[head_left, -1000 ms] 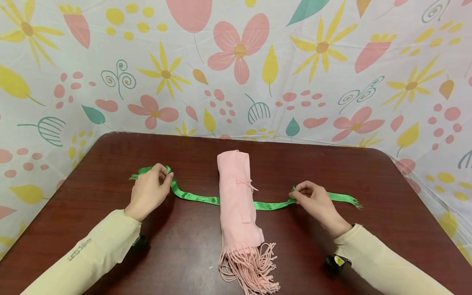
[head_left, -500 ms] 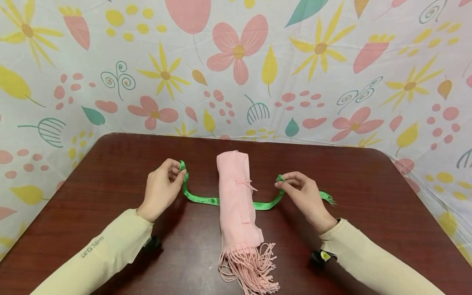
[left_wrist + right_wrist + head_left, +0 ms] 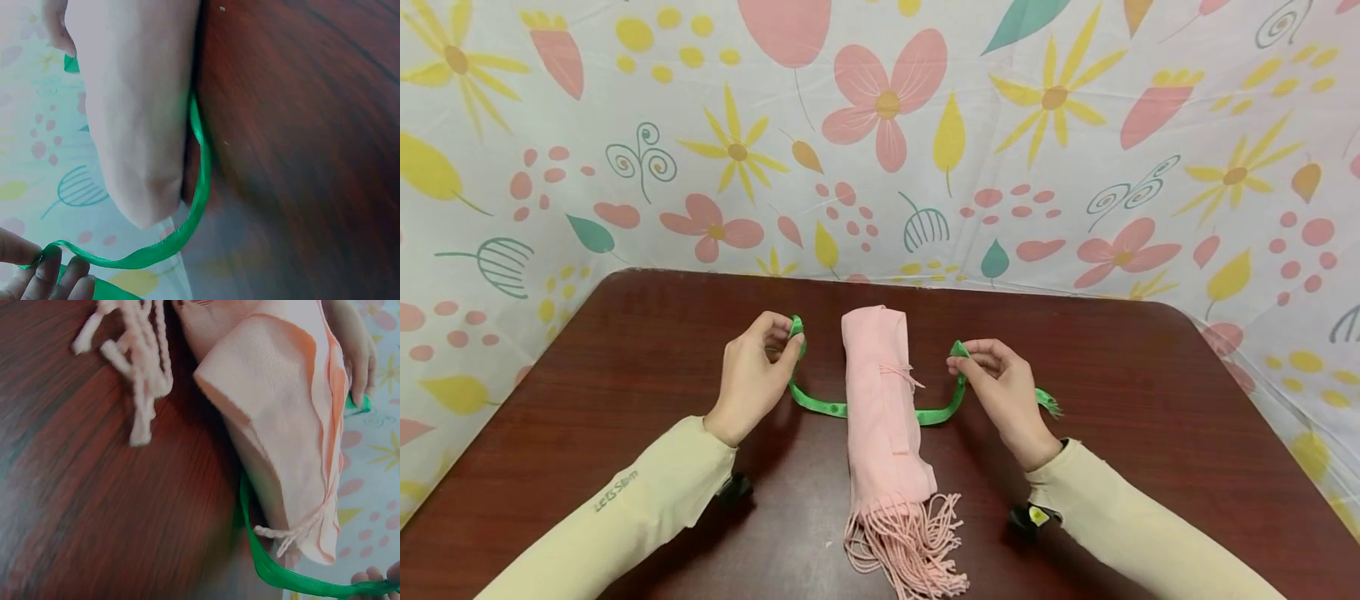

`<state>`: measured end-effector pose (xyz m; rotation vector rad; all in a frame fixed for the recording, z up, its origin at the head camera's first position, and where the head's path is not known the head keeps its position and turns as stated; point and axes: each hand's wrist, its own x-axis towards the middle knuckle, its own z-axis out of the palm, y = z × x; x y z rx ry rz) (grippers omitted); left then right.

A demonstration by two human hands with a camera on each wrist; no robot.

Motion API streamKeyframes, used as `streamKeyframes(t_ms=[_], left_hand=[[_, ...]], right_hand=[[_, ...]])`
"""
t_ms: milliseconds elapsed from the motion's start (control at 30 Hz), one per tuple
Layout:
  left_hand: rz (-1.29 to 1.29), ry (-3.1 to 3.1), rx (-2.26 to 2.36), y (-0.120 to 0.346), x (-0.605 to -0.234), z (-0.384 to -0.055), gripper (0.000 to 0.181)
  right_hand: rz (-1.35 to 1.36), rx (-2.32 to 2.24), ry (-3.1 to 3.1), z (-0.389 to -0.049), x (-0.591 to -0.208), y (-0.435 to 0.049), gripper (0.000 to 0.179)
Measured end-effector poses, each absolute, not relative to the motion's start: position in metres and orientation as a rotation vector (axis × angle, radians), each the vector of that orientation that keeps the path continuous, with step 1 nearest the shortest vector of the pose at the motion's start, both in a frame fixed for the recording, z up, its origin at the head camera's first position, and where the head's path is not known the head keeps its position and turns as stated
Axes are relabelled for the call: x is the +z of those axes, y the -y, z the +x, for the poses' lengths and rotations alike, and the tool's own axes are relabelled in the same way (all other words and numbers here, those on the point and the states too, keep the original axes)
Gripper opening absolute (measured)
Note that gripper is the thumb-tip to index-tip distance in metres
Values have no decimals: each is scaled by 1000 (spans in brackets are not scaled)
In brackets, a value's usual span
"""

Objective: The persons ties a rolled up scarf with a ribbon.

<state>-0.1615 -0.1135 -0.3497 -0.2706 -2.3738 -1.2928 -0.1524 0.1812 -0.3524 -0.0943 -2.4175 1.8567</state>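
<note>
A folded pink scarf (image 3: 880,400) lies lengthwise in the middle of the table, its fringe (image 3: 910,542) toward the near edge. Beneath it runs a green ribbon (image 3: 934,417), coming out on both sides and curving upward. On the left of the scarf, my left hand (image 3: 752,375) pinches the ribbon between thumb and fingers, raised off the table. My right hand (image 3: 1003,396) pinches the ribbon's other side at the right, with a frayed tail hanging behind the hand. In the left wrist view the ribbon (image 3: 156,253) arcs up from under the scarf (image 3: 137,112) to the fingertips.
The dark brown wooden table (image 3: 1135,358) has rounded far corners. A white cloth with flower and leaf prints (image 3: 955,225) hangs behind it and along its sides. Black wrist cameras (image 3: 733,492) sit under both cream sleeves (image 3: 617,508).
Both hands have risen and moved inward toward the scarf, drawing the two sides of the ribbon up off the table. The scarf has stayed in place.
</note>
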Motion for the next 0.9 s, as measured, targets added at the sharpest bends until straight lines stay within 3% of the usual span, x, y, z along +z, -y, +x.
streamKeyframes(t_ms=[900], left_hand=[[-438, 2232, -1456, 68, -326, -169, 8]], right_hand=[[117, 2079, 2269, -156, -343, -146, 28]])
